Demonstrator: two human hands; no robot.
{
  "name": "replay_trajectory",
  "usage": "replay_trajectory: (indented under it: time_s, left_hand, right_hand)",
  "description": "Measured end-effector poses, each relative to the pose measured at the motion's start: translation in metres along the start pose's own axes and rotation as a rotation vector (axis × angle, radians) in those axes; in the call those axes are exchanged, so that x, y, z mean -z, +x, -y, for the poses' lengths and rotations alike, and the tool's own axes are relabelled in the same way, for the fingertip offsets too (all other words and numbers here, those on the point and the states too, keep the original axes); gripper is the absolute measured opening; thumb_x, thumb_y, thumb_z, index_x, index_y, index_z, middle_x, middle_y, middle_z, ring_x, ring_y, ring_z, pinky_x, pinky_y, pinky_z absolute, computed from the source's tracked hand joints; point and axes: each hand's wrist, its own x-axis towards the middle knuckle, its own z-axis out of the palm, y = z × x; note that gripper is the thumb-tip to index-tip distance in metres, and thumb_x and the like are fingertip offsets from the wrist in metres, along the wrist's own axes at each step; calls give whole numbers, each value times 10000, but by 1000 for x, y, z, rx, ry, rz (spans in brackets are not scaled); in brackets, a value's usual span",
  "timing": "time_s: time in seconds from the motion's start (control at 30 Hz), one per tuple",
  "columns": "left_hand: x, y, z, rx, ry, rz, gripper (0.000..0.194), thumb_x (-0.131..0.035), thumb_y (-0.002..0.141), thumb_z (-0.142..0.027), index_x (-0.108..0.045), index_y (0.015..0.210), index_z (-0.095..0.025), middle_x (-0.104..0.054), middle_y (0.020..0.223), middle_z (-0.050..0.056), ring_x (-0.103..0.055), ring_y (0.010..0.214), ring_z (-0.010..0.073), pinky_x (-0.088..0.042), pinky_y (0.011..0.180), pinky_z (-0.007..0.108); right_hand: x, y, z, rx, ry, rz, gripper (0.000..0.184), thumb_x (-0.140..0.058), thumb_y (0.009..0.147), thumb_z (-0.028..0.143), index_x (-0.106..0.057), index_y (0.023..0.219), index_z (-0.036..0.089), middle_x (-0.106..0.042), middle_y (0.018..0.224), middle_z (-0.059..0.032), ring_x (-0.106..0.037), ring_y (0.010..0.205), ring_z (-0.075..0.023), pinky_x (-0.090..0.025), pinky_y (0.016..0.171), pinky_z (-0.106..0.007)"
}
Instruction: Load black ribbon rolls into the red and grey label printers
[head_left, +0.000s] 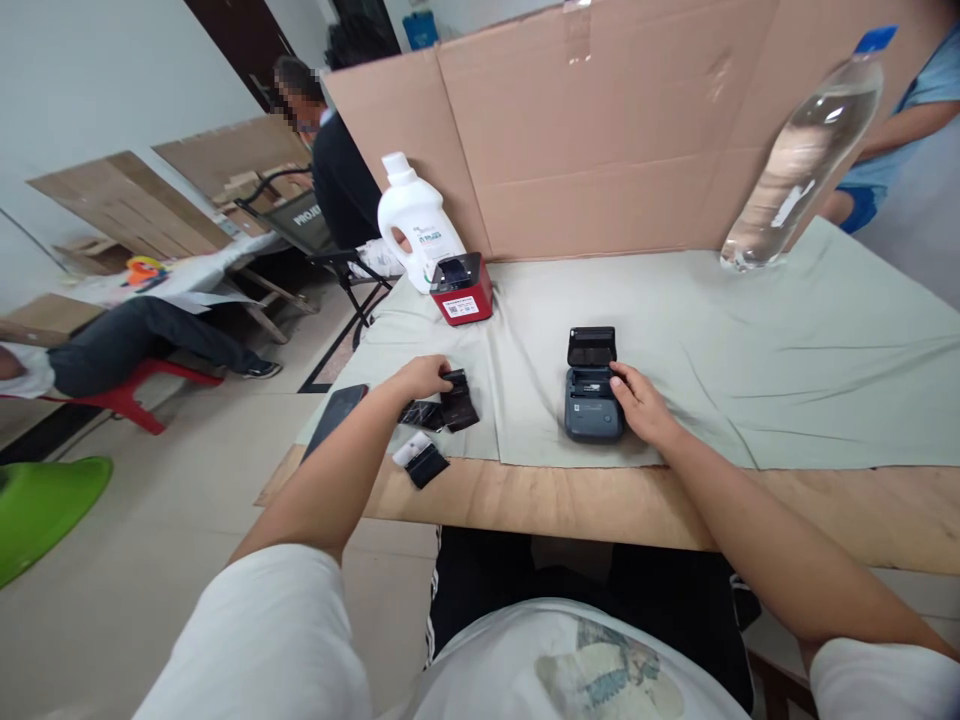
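Observation:
My left hand [424,378] pinches the upper edge of a small black flat packet [460,408] on the cloth. Partly under it lies another black packet [424,415], and a black-and-white one [423,460] sits closer to the table's front edge. To the right, a dark grey portable label printer [594,420] rests on the cloth with its lid [592,346] raised. My right hand [639,402] grips the printer's right side near the hinge, its fingers curled at the edge. The inside of the printer is too small to make out.
A dark phone [335,420] lies left, beside my forearm. Behind are a red-and-black box [463,290], a white jug [420,220] and a large clear bottle [810,160]. A cardboard screen [600,140] lines the table's back; other people sit beyond.

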Motion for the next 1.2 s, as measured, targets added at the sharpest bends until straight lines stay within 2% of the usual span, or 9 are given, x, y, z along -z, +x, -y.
replay_trajectory:
  time_s: [0.23,0.33,0.43,0.57,0.67,0.73,0.93,1.0,1.2]
  left_hand:
    - [-2,-25,45,121,23,-180,533,-601,754,-493,-618,1179,-171,-621,1254,151,-592,1117,294,-453,930,350]
    - [1,-33,56,359,175,-75,695,-727,610,-533,-608,1196,-179,-621,1253,195,-548,1185,398,-458,906,434]
    - [1,-37,64,404,163,51,661,-770,564,-430,-606,1162,-200,-686,1144,168,-601,1116,379,-473,844,400]
    - [11,-44,60,382,18,-193,576,-685,647,-282,-557,1199,-177,-698,1068,150,-640,1016,332,-482,791,367]
    - [28,-54,38,373,-175,-499,585,-640,675,-252,-505,1241,-185,-659,1120,138,-615,1037,328,-484,829,402]
    - [38,-62,13,272,-352,-548,590,-627,664,-237,-489,1236,-196,-648,1072,100,-619,964,288,-498,795,386]
    - [32,-81,-78,-303,-766,268,497,-710,626,-282,-511,1075,-206,-565,884,-1,-539,654,116,-424,505,214]
    - [23,-80,-106,-421,-790,422,472,-753,619,-302,-504,1006,-198,-554,886,-6,-513,616,91,-396,475,197]
    - [6,-53,-176,-789,-556,266,329,-707,724,-300,-576,996,-170,-648,976,34,-610,889,169,-478,796,306]
  right_hand:
    - [1,-1,0,19,-17,8,569,-401,910,613,-582,1290,231,-624,1305,-115,-553,1208,-306,-393,1069,-549]
    - [1,-1,-1,30,-18,-3,557,-408,909,609,-588,1279,234,-633,1287,-111,-562,1193,-302,-405,1057,-542]
    - [1,-1,0,30,-19,0,555,-411,904,611,-591,1270,235,-634,1285,-113,-565,1190,-304,-412,1051,-539]
    - [2,-1,2,15,-38,20,569,-397,906,597,-580,1281,209,-624,1297,-135,-558,1194,-317,-403,1051,-556]
    - [2,-2,4,11,-50,30,553,-396,912,574,-571,1291,210,-616,1309,-133,-554,1199,-312,-395,1060,-553]
    - [2,-2,5,8,-55,34,549,-397,912,570,-568,1295,217,-615,1311,-128,-553,1202,-308,-394,1064,-549]
    - [1,-1,2,-3,-34,24,560,-403,908,591,-579,1282,213,-617,1311,-126,-549,1217,-306,-392,1075,-535]
    - [1,0,2,-6,-6,12,569,-398,906,612,-587,1267,214,-628,1296,-124,-557,1208,-300,-404,1067,-527]
    - [5,3,4,-12,76,-45,642,-324,903,686,-605,1206,194,-658,1234,-125,-588,1170,-280,-429,1047,-496]
